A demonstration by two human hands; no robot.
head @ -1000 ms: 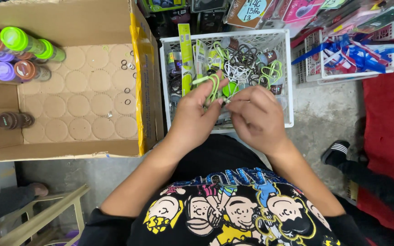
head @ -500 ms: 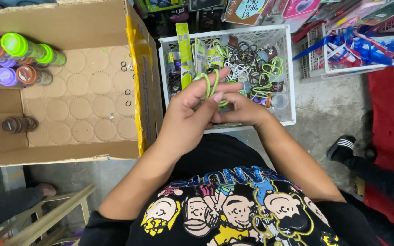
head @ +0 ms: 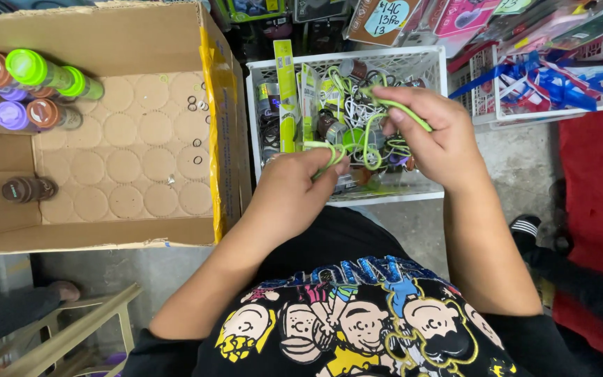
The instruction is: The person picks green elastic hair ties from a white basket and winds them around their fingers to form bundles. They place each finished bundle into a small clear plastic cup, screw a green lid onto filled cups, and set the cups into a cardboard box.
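My left hand (head: 294, 188) and my right hand (head: 430, 132) are both over a white plastic basket (head: 347, 59). Each hand pinches a part of the same thin green cable (head: 368, 139), which loops between them. The left hand holds one end low, near the basket's front edge. The right hand grips the other stretch higher, to the right. Inside the basket lie several tangled cables in green, white and black, plus a few narrow green packages (head: 285, 91) standing along its left side.
A big open cardboard box (head: 141, 153) sits to the left, with several bottles (head: 29, 77) with green, purple and brown caps in its far corner. A second white basket (head: 546, 77) with blue items stands at the right. Red cloth (head: 598, 202) lies far right.
My hands were close together on the cable; now they have pulled apart, the right hand moving up and right, stretching the green cable between them.
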